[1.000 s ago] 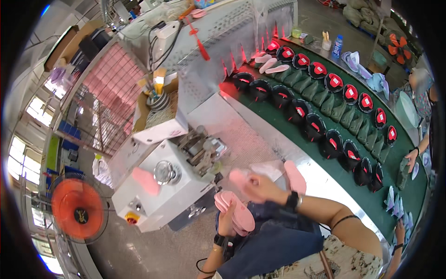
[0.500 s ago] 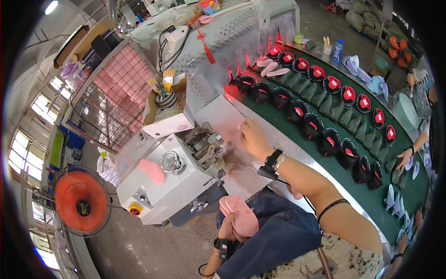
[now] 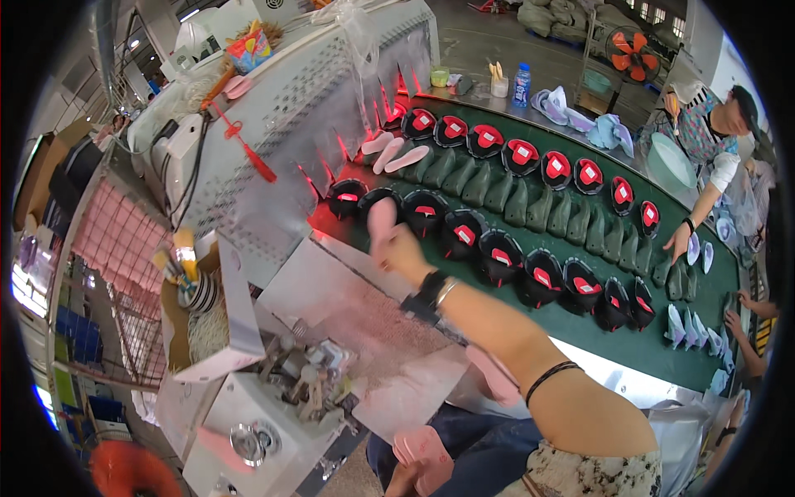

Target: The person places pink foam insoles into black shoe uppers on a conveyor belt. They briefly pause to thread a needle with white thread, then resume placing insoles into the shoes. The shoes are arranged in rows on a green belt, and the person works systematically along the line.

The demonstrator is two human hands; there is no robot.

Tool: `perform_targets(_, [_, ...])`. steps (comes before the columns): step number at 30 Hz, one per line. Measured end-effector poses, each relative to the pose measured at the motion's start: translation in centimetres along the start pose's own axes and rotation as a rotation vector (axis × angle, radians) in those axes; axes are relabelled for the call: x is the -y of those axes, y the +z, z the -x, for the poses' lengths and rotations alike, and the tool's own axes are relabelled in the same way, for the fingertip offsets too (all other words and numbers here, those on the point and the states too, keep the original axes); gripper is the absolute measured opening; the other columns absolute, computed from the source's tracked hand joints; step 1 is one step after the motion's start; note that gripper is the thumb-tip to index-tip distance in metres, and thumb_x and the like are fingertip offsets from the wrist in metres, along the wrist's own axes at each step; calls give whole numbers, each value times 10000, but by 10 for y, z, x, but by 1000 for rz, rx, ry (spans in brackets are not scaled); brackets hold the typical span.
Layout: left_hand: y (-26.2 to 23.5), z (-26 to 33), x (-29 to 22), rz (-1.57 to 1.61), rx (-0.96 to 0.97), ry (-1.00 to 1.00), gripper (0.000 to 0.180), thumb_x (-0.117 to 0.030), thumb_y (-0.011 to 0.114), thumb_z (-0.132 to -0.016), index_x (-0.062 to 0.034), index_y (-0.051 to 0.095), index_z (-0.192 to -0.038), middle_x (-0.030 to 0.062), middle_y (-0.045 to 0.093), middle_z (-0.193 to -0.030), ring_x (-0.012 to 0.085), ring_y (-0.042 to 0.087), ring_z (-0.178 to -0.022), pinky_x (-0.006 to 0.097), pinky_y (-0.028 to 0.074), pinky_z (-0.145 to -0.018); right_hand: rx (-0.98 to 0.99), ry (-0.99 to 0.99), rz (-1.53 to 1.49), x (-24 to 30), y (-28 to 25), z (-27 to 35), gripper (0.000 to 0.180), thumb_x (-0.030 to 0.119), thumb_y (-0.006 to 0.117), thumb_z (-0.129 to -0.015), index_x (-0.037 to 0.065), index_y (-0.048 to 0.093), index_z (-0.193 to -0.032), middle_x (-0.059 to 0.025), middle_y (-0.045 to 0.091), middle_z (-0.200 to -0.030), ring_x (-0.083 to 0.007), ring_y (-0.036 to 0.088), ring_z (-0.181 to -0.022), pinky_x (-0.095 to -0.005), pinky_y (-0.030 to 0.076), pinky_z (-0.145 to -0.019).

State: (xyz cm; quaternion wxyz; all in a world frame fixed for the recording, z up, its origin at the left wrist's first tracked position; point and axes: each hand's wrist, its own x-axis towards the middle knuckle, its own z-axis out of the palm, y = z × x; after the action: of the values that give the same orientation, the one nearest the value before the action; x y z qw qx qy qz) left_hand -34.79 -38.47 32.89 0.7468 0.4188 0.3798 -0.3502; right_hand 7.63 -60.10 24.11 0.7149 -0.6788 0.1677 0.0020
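A single pink insole (image 3: pixel 382 222) is pinched upright in my right hand (image 3: pixel 404 257), over the near edge of the green conveyor belt. Right behind it stands the near row of black shoes with red linings (image 3: pixel 426 213); whether the insole touches one I cannot tell. Low in the picture, my left hand (image 3: pixel 403 480) grips a stack of pink insoles (image 3: pixel 425 454) above my lap. More pink insoles (image 3: pixel 494 377) rest beside my right forearm. Three loose ones (image 3: pixel 406 159) lie at the belt's far left end. Another insole (image 3: pixel 225 450) lies on the white machine (image 3: pixel 286 414).
Dark green shoe-shaped pieces (image 3: pixel 489 188) run between two rows of shoes. A box with brushes (image 3: pixel 199 282) stands left, behind the machine's metal rollers (image 3: pixel 306 373). An orange fan (image 3: pixel 132 468) is lower left. A co-worker's hand (image 3: pixel 681 240) reaches over the belt at right.
My right hand has gone from beside the machine to over the near shoe row, now plainly with an insole. The view has swung right. My left hand keeps its stack.
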Motion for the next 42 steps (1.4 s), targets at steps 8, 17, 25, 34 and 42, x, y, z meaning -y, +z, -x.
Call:
perform_targets(8, [-14, -36, -31, -114, 72, 11, 334, -227, 623, -935, 59, 641, -1106, 74, 662, -1041, 172, 614, -970, 305, 496, -870, -320, -27, -196, -43, -139, -187, 465, 24, 645, -823, -24, 552, -1276, -68, 660, -965, -167, 652, -814, -310, 546, -668])
perform_targets(17, [30, -29, -40, 8, -137, 206, 308, -157, 669, -873, 45, 637, -1103, 94, 657, -1045, 214, 652, -928, 355, 545, -824, 845, -170, 320, 14, -60, 149, 420, 449, 561, -959, 35, 566, -891, -34, 516, -712, -111, 454, -646, -327, 421, -599])
perform_targets(25, [42, 16, -8, 132, -128, 193, 390, -234, 600, -962, 37, 523, -1232, 122, 648, -1077, 231, 655, -964, 383, 550, -834, 727, 142, 172, 15, -68, 298, 207, 209, 677, -908, 39, 593, -989, 24, 584, -793, -44, 510, -716, -243, 438, -607])
perform_targets(34, [28, 69, 28, 336, 106, 128, 501, -217, 464, -976, 82, 367, -1366, 255, 528, -1307, 380, 499, -1263, 474, 402, -1082, 567, 125, 145, 32, 23, 203, 271, 176, 651, -884, -43, 539, -999, -148, 620, -826, -243, 661, -781, -379, 526, -663])
perform_targets(42, [13, 62, 39, 334, 57, 81, 530, -272, 523, -951, 62, 415, -1348, 199, 552, -1284, 325, 561, -1183, 417, 466, -1008, 247, -620, 734, 44, -8, 216, 247, 218, 630, -841, 20, 602, -986, -219, 606, -1021, -404, 602, -919, -481, 491, -797])
